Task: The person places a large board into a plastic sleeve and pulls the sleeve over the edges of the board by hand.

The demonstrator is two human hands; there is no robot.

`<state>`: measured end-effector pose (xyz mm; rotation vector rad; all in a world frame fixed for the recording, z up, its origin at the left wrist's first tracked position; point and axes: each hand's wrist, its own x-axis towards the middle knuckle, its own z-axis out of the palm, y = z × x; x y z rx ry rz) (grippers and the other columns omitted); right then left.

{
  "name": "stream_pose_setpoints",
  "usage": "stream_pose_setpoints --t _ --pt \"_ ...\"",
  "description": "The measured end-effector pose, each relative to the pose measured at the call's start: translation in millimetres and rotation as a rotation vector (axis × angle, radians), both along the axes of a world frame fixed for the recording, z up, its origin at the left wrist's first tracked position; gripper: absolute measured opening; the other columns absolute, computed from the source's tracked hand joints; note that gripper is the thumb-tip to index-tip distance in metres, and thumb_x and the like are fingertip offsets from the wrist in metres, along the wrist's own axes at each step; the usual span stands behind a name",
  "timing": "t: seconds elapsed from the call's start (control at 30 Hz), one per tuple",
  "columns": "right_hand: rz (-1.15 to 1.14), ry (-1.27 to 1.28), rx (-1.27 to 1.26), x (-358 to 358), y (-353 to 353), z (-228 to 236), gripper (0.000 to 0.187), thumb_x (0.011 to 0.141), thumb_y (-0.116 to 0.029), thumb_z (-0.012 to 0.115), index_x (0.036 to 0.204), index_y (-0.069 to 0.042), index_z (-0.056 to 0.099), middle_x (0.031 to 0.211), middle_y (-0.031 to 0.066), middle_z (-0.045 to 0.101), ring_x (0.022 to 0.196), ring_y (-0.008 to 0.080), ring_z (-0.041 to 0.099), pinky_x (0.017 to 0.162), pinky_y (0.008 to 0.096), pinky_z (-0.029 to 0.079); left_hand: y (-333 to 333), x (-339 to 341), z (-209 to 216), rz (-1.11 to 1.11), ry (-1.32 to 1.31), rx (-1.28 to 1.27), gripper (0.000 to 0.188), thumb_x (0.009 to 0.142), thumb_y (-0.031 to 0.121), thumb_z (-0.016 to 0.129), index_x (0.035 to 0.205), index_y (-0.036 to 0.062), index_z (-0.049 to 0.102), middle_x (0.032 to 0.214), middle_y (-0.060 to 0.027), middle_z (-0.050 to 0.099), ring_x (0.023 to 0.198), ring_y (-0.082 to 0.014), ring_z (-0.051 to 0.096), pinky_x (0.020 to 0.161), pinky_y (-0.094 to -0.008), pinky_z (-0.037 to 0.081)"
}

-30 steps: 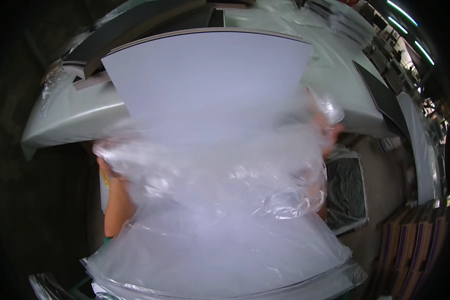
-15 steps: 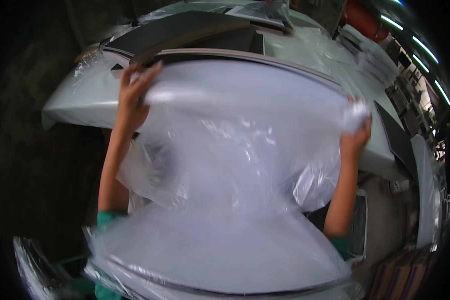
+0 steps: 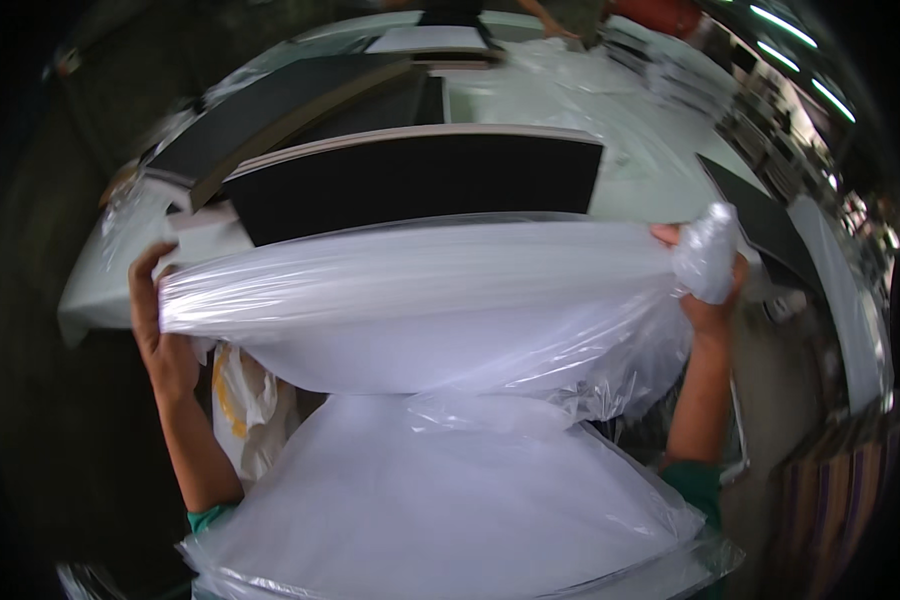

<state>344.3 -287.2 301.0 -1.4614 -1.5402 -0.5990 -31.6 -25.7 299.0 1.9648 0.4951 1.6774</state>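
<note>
While the straight edges are bowed by the lens, a broad desk (image 3: 645, 185) can be seen, covered with smooth, greenish-white plastic that is draped over its near side. Nearest the body, a flat white sheet (image 3: 450, 490) is overlaid with thin, faintly rippled plastic, and its lower border is edged with glossy layers. Between it and the desk, clear film (image 3: 410, 265) is stretched from hand to hand: its upper part is drawn into a taut band of fine lengthwise pleats, a whitish curve is formed beneath, and its right end is bunched into a crinkled, shiny knob. Just beyond the film, a stack of boards (image 3: 420, 185) is seen, matte black on the face and pale in thin layers along the top. To its left, dark panels (image 3: 270, 105) with thick brownish edges are piled. At the lower right, brown cartons (image 3: 840, 490) striped with purple are blurred. Below the film's left end, a crumpled white bag (image 3: 255, 400) is marked by a yellow band. That end is held by the left hand (image 3: 172, 360), its fingers bent, half spread and partly hidden by plastic. The knob is gripped by the right hand (image 3: 712, 312), whose fingers are closed round the gathered film.
</note>
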Motion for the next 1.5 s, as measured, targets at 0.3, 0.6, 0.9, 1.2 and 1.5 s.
stream_pose_setpoints --t 0.3,0.6,0.9,1.2,1.5 --pt "0.835 1.460 -0.188 -18.4 -32.8 -25.6 0.055 0.069 -0.009 0.066 0.117 0.002 0.041 0.085 0.0048 0.059 0.069 0.0114 0.059 0.059 0.0197 0.046 60.9 -68.8 -62.3 -0.827 0.377 -0.815 0.058 0.062 0.033 0.072 0.100 -0.0042 0.050 0.082 -0.0041 0.055 0.074 -0.0132 0.054 0.067 -0.0239 0.042" --pt "0.407 1.606 -0.610 -56.8 -87.5 -113.4 0.036 0.074 -0.016 0.062 0.106 -0.006 0.049 0.091 0.0028 0.052 0.075 0.0080 0.050 0.063 0.0209 0.041 -50.1 -84.4 -111.2 -0.551 0.258 -1.264 0.059 0.069 0.014 0.062 0.119 -0.0045 0.035 0.065 -0.0026 0.052 0.055 -0.0099 0.053 0.063 -0.0200 0.046" --pt "0.352 1.631 -0.819 17.6 -13.0 -332.1 0.037 0.069 -0.028 0.068 0.099 -0.010 0.056 0.091 -0.0010 0.055 0.087 0.0113 0.050 0.075 0.0218 0.038 49.9 -30.3 -290.2 -0.685 0.343 -1.541 0.033 0.074 0.017 0.064 0.102 0.0071 0.049 0.081 0.0009 0.053 0.071 -0.0091 0.051 0.063 -0.0213 0.043" --pt "-0.096 1.134 -0.654 83.3 20.1 -361.7 0.040 0.075 -0.024 0.063 0.109 -0.006 0.053 0.094 0.0063 0.060 0.067 0.0123 0.056 0.063 0.0281 0.046 84.7 -49.1 -456.8 -0.470 0.129 -1.600 0.016 0.083 0.026 0.054 0.089 0.0109 0.055 0.076 0.0040 0.052 0.067 -0.0069 0.048 0.062 -0.0234 0.040" --pt "0.869 1.178 -0.045 -58.9 82.3 -53.0 0.047 0.089 -0.035 0.038 0.121 0.000 0.034 0.093 0.0070 0.050 0.069 0.0071 0.048 0.058 0.0210 0.046 -0.2 36.7 -37.7 -0.630 0.365 -0.339 0.018 0.077 0.017 0.057 0.083 0.0013 0.053 0.077 -0.0002 0.048 0.071 -0.0075 0.043 0.064 -0.0231 0.036"
